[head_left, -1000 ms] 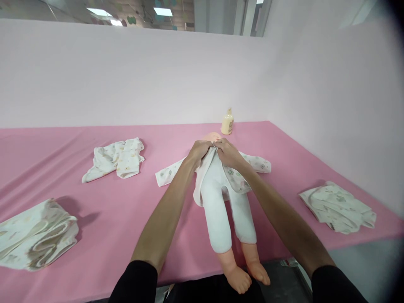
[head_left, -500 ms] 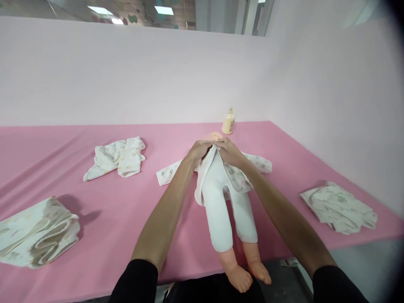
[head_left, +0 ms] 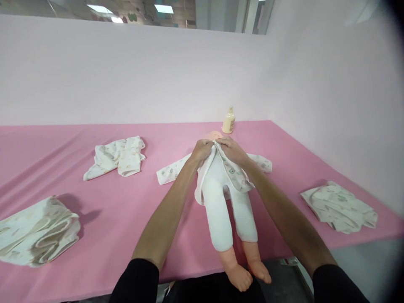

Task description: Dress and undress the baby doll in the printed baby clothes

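A baby doll with a white cloth body lies on its back, its bare feet over the table's front edge. It has on a white printed baby jacket, with both sleeves spread and the front parted below the neck. At the neckline, my left hand is closed on one front edge of the jacket. Close beside it, my right hand pinches the other front edge, fingertips nearly meeting the left ones. Most of the doll's head is hidden behind my hands.
Beyond the doll's head stands a cream pump bottle. A printed baby garment lies at the left back, a folded printed cloth at the left front, another folded cloth at the right. Pink fabric covers the table against white walls.
Both hands have shifted slightly at the collar, the left a little to the right, and the jacket's right front edge sits more drawn together at the neck. The doll stays in place.
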Motion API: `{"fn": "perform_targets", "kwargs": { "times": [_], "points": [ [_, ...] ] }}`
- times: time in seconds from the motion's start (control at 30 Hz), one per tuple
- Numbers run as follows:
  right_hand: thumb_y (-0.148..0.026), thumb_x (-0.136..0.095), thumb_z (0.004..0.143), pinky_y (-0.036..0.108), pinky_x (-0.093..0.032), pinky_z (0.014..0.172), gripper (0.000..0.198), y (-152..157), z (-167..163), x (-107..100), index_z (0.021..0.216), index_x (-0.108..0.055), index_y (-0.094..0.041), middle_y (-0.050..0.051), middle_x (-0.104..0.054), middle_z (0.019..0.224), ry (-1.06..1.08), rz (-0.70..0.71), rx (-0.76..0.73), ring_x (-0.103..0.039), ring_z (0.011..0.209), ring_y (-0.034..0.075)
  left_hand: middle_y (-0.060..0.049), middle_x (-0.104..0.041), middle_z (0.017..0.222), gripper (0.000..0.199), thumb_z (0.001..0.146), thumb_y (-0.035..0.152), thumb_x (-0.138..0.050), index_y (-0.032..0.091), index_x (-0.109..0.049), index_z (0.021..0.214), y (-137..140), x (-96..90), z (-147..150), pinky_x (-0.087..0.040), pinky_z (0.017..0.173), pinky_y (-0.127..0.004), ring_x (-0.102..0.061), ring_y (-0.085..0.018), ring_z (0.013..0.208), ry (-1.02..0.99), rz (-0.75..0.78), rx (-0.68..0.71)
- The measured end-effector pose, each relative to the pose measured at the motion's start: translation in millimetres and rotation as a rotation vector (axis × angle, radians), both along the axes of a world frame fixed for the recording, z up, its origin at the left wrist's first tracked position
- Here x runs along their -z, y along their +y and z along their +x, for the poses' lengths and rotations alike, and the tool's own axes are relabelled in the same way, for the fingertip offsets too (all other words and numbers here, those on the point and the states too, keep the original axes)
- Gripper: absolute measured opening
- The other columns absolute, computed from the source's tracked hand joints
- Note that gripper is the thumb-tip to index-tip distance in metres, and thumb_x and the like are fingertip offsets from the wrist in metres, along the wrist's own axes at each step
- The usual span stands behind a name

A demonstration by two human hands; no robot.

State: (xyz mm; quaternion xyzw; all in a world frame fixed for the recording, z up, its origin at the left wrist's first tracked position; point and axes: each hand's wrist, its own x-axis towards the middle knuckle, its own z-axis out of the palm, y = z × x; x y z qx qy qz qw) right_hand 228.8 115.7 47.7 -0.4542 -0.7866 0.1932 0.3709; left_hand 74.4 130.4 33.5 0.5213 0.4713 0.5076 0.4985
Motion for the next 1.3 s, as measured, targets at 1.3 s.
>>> {"fn": "perform_targets", "kwargs": {
  "times": [1.3],
  "points": [
    [-0.024,-0.057,0.09,0.036,-0.042,0.084,0.024,-65,-8,-8,0.111,-0.064,-0.015,0.015,-0.065,0.118,-0.406,-0.058,0.265,-0.058,0.108,0.03,-0.006,-0.066,0.102,0.024,0.085,0.041,-0.061,0.02,-0.059,0.096,-63,-59.4,-46,-0.039,0.065,-0.029,-0.061,-0.022,0.087,1.197,0.093,0.22]
  ]
}}
